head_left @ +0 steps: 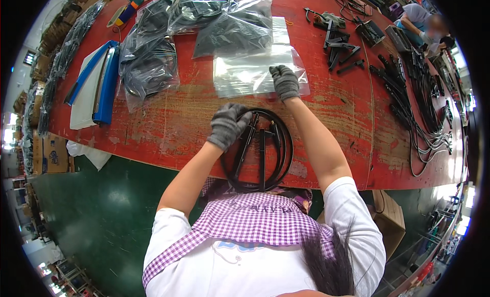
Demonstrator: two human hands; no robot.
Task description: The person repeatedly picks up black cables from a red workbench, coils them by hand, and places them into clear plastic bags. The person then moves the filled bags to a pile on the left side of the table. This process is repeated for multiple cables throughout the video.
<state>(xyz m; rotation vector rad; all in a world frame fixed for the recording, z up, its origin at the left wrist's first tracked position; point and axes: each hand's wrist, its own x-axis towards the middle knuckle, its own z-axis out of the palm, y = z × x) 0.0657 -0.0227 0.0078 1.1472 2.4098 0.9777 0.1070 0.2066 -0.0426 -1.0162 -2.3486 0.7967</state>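
Observation:
My left hand [226, 126], in a grey knit glove, is closed on the upper left of a coiled black cable [289, 151]. The coil lies at the table's near edge, with two slim black bar-shaped parts [262, 159] inside its loop. Farther out, my right hand [284, 82], gloved alike, rests at the right side of a stack of clear plastic bags [237, 75]. Its fingers are curled together over the film and seem to pinch a bag; the fingertips are partly hidden.
Filled clear bags of black cable [148, 67] lie beyond my left hand. A blue and white holder [104, 85] stands at the left. Black brackets [337, 44] and bundled cables [423, 92] lie to the right. Another person [421, 26] works at the far right.

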